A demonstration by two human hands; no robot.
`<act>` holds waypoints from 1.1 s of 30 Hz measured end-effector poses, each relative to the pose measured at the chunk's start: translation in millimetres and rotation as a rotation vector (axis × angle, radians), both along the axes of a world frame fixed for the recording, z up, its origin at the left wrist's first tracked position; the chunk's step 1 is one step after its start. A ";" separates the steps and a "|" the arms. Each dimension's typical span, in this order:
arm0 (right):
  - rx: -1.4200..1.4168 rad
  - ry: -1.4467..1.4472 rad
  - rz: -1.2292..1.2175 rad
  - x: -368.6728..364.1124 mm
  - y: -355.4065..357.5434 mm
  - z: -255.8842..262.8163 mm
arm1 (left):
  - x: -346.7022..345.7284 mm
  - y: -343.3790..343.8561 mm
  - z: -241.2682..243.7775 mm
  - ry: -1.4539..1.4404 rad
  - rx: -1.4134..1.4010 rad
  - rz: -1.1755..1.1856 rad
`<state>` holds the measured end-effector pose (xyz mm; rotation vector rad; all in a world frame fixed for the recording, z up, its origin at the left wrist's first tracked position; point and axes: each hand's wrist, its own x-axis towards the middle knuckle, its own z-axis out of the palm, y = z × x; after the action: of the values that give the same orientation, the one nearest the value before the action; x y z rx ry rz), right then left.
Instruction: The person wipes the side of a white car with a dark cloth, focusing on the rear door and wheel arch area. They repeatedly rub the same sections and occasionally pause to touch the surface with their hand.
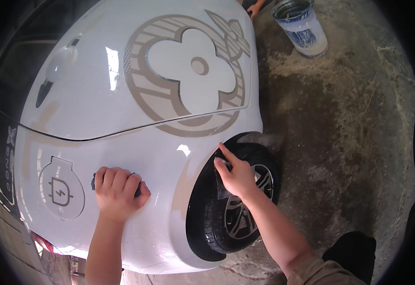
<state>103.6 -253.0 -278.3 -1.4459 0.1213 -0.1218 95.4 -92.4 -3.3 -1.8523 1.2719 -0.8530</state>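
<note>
My left hand (pixel 117 192) is closed around a dark wad (pixel 138 191), possibly cloth, against the white rear side panel (pixel 150 228) of a car; most of the wad is hidden under the fingers. Right of it, my right hand (pixel 239 176) is at the edge of the black rear wheel arch (pixel 198 210). Thumb and fingers there grip a thin dark sheet (pixel 221 188), its material unclear, and the index fingertip reaches the arch rim. Tan patches (pixel 182 192) mark the paint along the arch. Behind the right hand sits the rear tyre (pixel 214 228) with its alloy wheel (pixel 241 221).
A round charging-port cover (pixel 75 196) lies left of my left hand. The car door (pixel 90 114) bears a flower decal (pixel 164 57) and a handle (pixel 59 66). A paint-stained bucket (pixel 305 34) stands on the stained concrete floor (pixel 310 117). Another person's hand (pixel 253 10) shows beyond the car.
</note>
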 end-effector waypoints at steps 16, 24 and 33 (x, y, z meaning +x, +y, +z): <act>-0.016 -0.031 -0.079 6.8 1.5 -4.7 | -1.4 0.5 0.1 -0.001 -0.005 0.000; -0.247 -0.330 -0.089 -25.5 38.3 1.0 | 1.3 -2.2 -0.6 0.011 -0.012 -0.018; -0.391 -0.705 -0.144 -70.8 83.6 -11.7 | 1.1 -0.5 -1.7 0.000 -0.036 0.003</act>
<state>32.8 -169.3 -290.0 -1.6994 -0.3964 -0.7973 96.5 -92.9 -5.0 -1.8825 1.2609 -0.8797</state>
